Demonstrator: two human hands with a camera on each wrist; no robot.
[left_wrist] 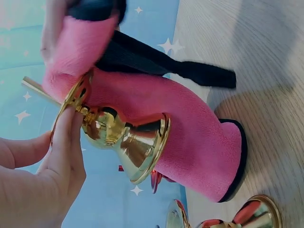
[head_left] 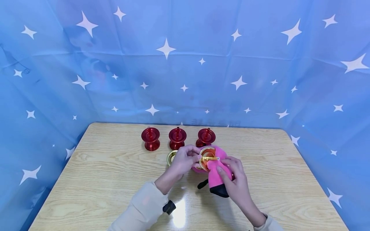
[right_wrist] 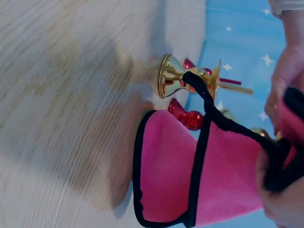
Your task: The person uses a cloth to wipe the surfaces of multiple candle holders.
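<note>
My left hand (head_left: 182, 161) pinches a shiny gold candlestick (left_wrist: 142, 142) by its dish, tilted with the spike pointing toward the right hand. A plush pink cloth with black edging (head_left: 215, 176) is gripped between the thumb and fingers of my right hand (head_left: 237, 179). In the left wrist view, part of the cloth presses against the dish of the candlestick, and the rest drapes behind its waisted base down to the table. A black strap (left_wrist: 209, 73) dangles from the cloth. Behind the left hand a second gold candlestick (head_left: 171, 156) stands upright, partly hidden.
Along the back of the wooden table (head_left: 104, 160) stand three red candlesticks, at the left (head_left: 151, 138), in the middle (head_left: 177, 138) and at the right (head_left: 206, 136). Behind the table hangs a blue curtain (head_left: 185, 73) with white stars.
</note>
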